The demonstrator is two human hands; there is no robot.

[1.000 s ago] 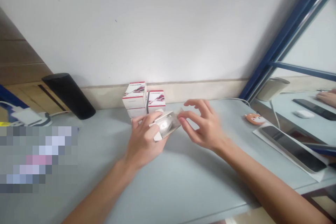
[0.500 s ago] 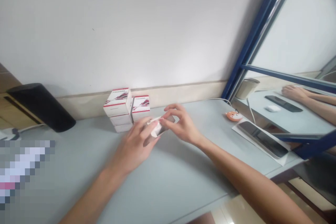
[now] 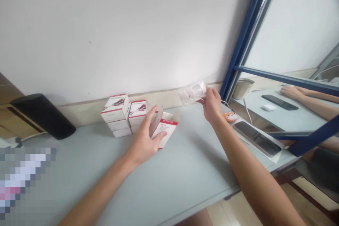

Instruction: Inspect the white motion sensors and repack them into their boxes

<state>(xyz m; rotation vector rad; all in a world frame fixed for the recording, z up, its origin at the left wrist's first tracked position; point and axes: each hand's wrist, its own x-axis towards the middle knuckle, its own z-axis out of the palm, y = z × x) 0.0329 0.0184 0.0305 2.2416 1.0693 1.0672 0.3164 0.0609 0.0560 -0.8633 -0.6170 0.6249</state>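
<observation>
My left hand (image 3: 145, 137) is closed round a small white and red cardboard box (image 3: 166, 131), printed with the word DETECTOR. The box is tilted and its top flaps stand open. My right hand (image 3: 213, 103), raised to the right near the wall, grips a white detector (image 3: 197, 90) in a clear plastic bag; both are blurred by motion. Just left of my left hand, several white and red boxes stand against the wall: a stacked column (image 3: 115, 114) with another box (image 3: 137, 110) beside it.
A black speaker-like block (image 3: 43, 116) leans at the left. To the right lie an orange animal-faced case (image 3: 230, 116) and a dark long device (image 3: 257, 138) on white paper. Blue framing (image 3: 238, 39) bounds the right side. Past it, another person's arms (image 3: 309, 97) rest on a neighbouring desk.
The wrapped detector has come out of the box in my right hand, which moved up and to the right. My left hand keeps the box, now with flaps open.
</observation>
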